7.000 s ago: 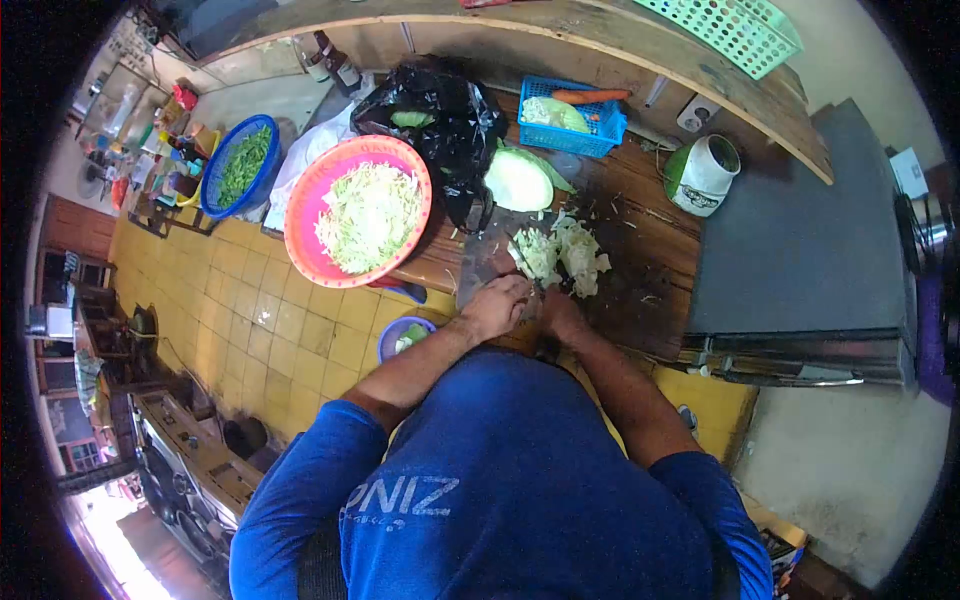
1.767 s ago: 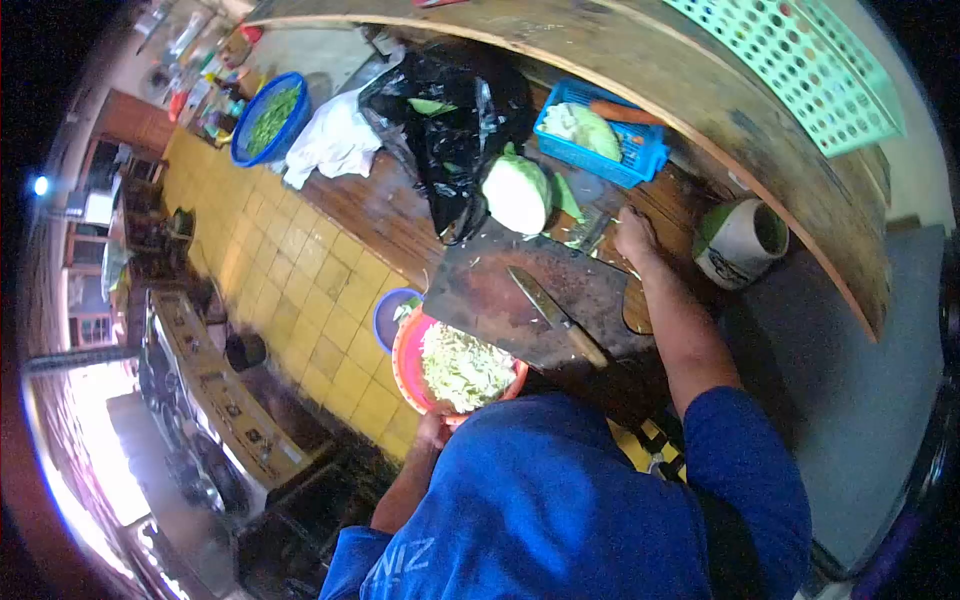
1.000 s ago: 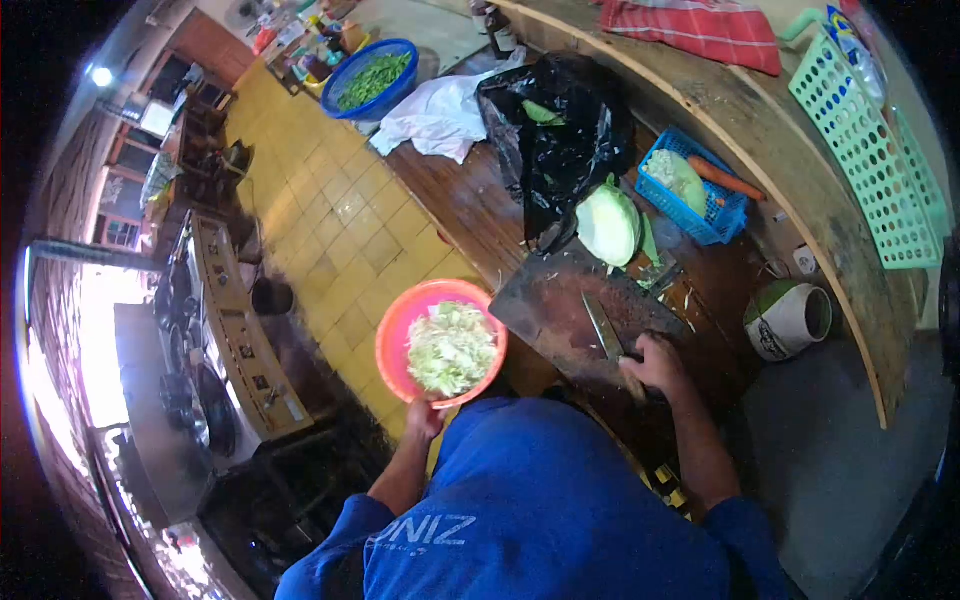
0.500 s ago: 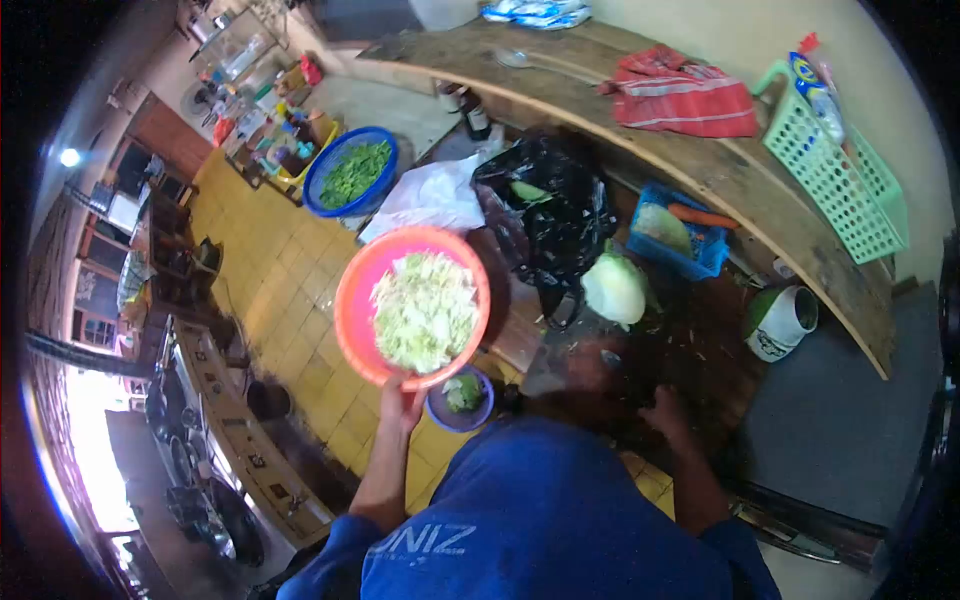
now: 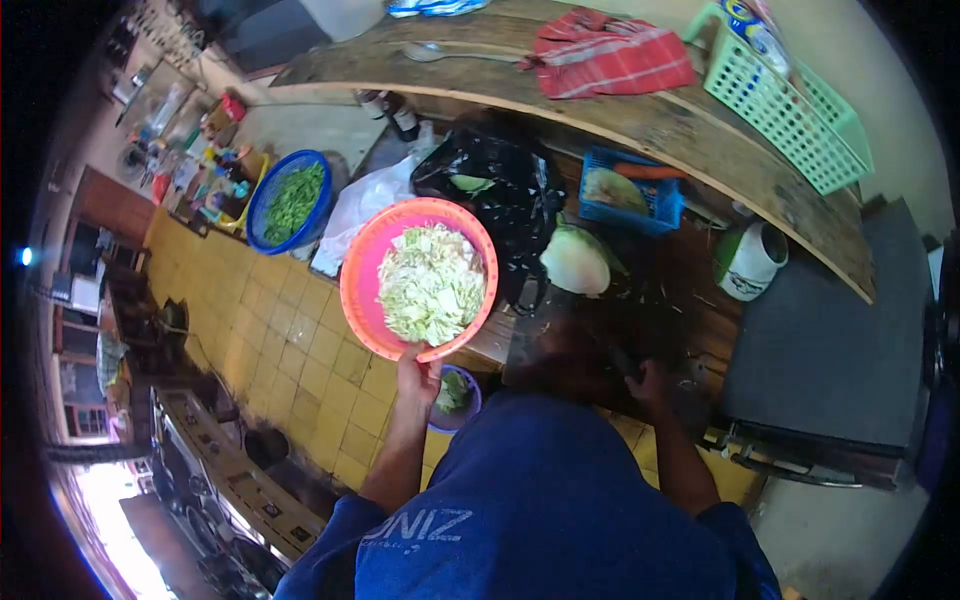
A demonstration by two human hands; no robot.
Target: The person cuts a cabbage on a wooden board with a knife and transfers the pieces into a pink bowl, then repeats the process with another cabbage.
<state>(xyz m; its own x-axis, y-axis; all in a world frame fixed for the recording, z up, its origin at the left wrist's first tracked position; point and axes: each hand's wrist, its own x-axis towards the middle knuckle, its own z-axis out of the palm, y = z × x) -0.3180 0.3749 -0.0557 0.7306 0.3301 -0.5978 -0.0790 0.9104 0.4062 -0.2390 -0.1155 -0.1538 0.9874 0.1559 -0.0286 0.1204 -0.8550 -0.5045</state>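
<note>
A pink-orange plastic basin (image 5: 358, 290) of shredded cabbage (image 5: 432, 285) is held up by my left hand (image 5: 418, 378), whose fingers are closed on its near rim. Low over the dark counter, my right hand (image 5: 650, 385) is closed around what looks like the handle of a dark knife (image 5: 620, 357); shadow blurs its outline. Ahead of that hand, a cut cabbage (image 5: 576, 262) lies beside a black plastic bag (image 5: 490, 180). A purple basin (image 5: 474, 400) with green leaves stands below the pink-orange one.
A blue basin (image 5: 255, 215) of chopped greens stands at left by a white bag (image 5: 360, 200). A wooden shelf (image 5: 770, 165) overhangs the counter, bearing a red cloth (image 5: 610, 55) and a green basket (image 5: 790, 110). Below it are a blue basket (image 5: 660, 215) and a white-green jar (image 5: 750, 265).
My right hand has moved slightly left and closed on the dark knife. The basin stays in my left hand, while the view has shifted to the right.
</note>
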